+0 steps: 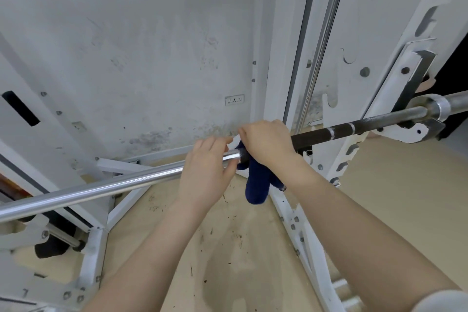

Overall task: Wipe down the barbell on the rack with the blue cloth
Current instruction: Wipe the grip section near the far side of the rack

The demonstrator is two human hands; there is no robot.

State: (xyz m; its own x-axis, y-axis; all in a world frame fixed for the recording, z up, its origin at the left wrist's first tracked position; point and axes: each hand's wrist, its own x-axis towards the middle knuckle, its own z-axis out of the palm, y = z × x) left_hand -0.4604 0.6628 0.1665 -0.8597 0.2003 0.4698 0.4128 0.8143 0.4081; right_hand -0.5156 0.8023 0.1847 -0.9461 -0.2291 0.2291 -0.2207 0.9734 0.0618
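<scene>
I see one bar (106,186) running from lower left up to the right, where it sits in a hook of the white rack (359,139). Its left stretch is bright chrome; from my hands rightward it is dark with one pale ring. One cloth (255,185), dark blue, is draped over the bar just where chrome meets dark, and its folds hang down below the bar in two lobes.

I count two hands, both on the bar and side by side, nearly touching. My left hand (206,166) lies over the chrome end with fingers curled lightly around the bar, thumb below, its fingertips close to the cloth's edge. My right hand (268,140) sits on top of the cloth, fingers bent over the far side and pressed together, gripping cloth and bar at once; I cannot see the fingertips themselves.

Behind stands a stained white wall (152,58) with one socket plate (234,100). One vertical chrome rod (321,45) rises by the upright. The floor (228,248) is tan and speckled with dark bits.
</scene>
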